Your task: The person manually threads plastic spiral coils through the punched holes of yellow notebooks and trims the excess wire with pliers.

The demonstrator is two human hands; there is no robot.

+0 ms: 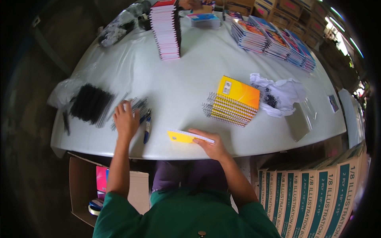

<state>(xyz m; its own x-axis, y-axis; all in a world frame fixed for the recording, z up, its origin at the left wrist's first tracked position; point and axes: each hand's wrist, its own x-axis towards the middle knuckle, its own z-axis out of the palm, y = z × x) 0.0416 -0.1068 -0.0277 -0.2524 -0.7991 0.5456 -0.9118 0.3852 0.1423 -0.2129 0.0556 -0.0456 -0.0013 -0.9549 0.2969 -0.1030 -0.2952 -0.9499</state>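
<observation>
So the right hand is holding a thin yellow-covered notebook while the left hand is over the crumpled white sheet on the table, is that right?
Not quite: the head view shows the left hand over the loose dark spiral coils, not the crumpled white sheet. The right hand is indeed holding the thin yellow-covered notebook.

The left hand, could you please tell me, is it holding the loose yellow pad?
No, the right hand holds the loose yellow pad; the left hand is at the black coils.

Yellow notebook (181,137) tilted; dark coils (140,104) loose
</observation>
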